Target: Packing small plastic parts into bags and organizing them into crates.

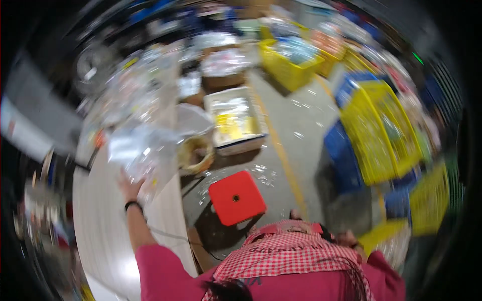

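My left hand (131,187) reaches over the light wood table with thumb and fingers apart, at the near edge of a clear plastic bag (145,155). The picture is smeared there; the hand seems to touch the bag, whose contents I cannot make out. A dark band circles the left wrist. My right hand (346,239) is low beside my red checked apron (296,256), small and blurred, its fingers not readable. More clear bags (133,93) lie heaped farther along the table (108,215).
A red stool (237,197) stands on the floor right of the table. Beyond it are a round tub (195,154) and a white box (241,145) with yellow items. Yellow crates (361,135) and a blue crate (342,155) line the right side. A cable (170,235) crosses the table edge.
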`<state>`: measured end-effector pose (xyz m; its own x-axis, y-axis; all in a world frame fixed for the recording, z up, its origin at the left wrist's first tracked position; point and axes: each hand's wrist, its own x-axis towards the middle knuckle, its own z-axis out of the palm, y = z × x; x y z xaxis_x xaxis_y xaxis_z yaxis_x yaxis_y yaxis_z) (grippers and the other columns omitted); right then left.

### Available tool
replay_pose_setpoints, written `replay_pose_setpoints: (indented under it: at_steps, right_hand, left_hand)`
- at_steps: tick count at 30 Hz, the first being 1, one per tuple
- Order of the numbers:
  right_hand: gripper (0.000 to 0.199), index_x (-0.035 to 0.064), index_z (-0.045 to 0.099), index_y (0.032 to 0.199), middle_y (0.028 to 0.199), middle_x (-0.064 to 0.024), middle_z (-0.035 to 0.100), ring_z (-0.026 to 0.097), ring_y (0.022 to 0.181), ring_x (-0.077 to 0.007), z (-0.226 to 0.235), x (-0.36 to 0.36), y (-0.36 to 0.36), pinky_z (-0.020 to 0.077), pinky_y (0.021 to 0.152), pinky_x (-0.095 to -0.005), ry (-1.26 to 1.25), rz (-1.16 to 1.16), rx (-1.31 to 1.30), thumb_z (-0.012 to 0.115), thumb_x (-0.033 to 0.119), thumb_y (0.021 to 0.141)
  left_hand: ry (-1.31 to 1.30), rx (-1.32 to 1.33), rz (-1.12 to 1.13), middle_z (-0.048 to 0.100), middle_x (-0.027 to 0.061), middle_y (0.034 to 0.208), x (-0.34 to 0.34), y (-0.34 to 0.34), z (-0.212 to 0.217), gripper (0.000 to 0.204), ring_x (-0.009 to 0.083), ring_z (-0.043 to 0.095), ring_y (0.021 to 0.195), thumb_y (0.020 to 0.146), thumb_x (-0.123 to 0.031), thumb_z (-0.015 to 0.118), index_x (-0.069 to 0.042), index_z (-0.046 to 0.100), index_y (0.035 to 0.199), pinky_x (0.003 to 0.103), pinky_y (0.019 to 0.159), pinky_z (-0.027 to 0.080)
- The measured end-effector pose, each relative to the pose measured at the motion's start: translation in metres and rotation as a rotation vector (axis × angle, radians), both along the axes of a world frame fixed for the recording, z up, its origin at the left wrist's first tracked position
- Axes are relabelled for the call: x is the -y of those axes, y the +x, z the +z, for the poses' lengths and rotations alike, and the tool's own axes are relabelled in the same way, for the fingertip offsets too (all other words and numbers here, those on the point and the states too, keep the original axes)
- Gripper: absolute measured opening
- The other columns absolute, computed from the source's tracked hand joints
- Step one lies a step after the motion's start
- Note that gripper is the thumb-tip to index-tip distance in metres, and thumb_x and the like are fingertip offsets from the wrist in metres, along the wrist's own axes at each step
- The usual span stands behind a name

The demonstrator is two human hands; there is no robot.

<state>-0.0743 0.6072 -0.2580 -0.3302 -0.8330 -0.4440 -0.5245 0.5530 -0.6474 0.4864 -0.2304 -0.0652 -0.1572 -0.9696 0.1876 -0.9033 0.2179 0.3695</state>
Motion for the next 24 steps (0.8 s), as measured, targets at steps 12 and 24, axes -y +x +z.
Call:
replay_pose_setpoints:
  at_steps: [12,24]
  right_hand:
    - [0.031,0.0014,0.061,0.105,0.082,-0.0124,0.067,0.067,0.070,-0.0197,0.115,0.071,0.157,0.0537,0.053,-0.0315,0.355,-1.055,0.273,0.049,0.010,0.078]
    - [0.036,0.0058,0.061,0.109,0.082,-0.0087,0.067,0.064,0.066,-0.0167,0.071,0.029,0.137,0.0504,0.054,-0.0310,0.290,-1.144,0.409,0.047,0.009,0.075]
  left_hand:
    - [-0.113,0.181,-0.074,0.052,0.0200,0.119,-0.039,-0.063,-0.020,0.051,0.0394,0.051,0.105,0.080,-0.024,0.063,-0.010,0.042,0.124,0.046,0.085,0.042]
    - [0.118,-0.254,-0.408,0.055,0.0203,0.109,-0.253,-0.251,-0.010,0.044,0.0345,0.054,0.099,0.077,-0.013,0.061,0.002,0.048,0.116,0.041,0.086,0.043]
